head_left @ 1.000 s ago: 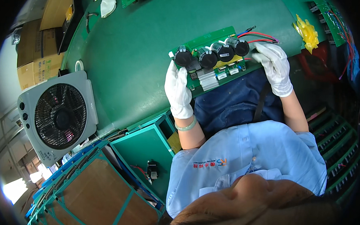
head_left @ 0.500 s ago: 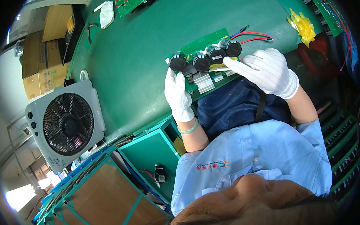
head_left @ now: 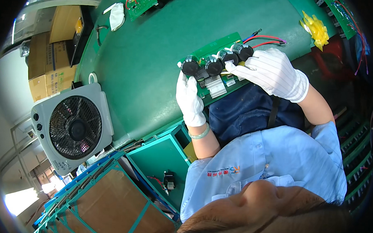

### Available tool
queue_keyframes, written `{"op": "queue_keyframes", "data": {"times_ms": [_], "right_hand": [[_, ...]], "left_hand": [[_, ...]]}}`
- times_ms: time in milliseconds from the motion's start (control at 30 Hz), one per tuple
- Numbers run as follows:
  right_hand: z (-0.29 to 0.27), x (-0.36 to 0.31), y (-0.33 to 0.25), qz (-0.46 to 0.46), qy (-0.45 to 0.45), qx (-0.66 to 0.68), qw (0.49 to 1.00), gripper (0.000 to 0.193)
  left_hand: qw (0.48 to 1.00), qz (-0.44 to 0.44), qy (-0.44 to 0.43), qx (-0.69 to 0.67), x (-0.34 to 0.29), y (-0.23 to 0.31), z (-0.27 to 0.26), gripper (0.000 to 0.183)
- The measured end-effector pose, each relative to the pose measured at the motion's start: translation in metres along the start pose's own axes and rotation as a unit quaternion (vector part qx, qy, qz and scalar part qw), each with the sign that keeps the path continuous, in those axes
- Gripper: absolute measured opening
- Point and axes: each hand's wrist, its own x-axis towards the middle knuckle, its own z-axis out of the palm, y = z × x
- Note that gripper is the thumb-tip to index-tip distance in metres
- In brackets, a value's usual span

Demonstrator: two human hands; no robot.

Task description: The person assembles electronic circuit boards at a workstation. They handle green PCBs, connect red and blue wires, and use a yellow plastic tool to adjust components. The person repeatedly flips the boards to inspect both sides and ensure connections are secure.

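Note:
A green circuit board [head_left: 212,43] lies tilted at the near edge of the green table. It bears several black cylindrical capacitors [head_left: 214,67], a silver finned heat sink [head_left: 215,87] and red and blue wires at its right end. My left hand [head_left: 189,99], in a white glove, grips the board's left end beside the outermost capacitor. Over the right part of the board, my gloved right hand [head_left: 275,74] has thumb and forefinger pinched by the capacitors. Something thin and pale shows at those fingertips, too small to name. A bit of yellow shows beneath them.
A grey box fan [head_left: 77,128] stands at the left, with cardboard boxes [head_left: 51,69] behind it. On the table [head_left: 142,77] lie a white glove [head_left: 116,17], pliers [head_left: 100,34], another circuit board [head_left: 143,2] and a bundle of yellow strips [head_left: 315,30]. A green open compartment [head_left: 151,156] sits near left.
My right fingers have curled inward and tightened close to the capacitors. The whole view has shifted slightly; my left hand keeps its place on the board's left end.

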Motion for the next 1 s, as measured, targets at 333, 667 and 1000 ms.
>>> {"op": "queue_keyframes", "data": {"times_ms": [333,667,1000], "right_hand": [[0.006,-0.004,0.002,0.014,0.029,-0.004,0.999,0.04],[-0.007,-0.031,0.012,0.062,0.056,-0.056,0.995,0.048],[0.002,-0.049,0.018,0.094,0.077,-0.067,0.99,0.051]], "left_hand": [[1.0,0.007,0.005,0.013,-0.001,0.003,0.003,0.056],[0.999,0.024,0.017,0.019,0.0,0.0,0.005,0.057],[0.997,0.016,0.056,0.056,0.0,-0.004,-0.002,0.061]]}}
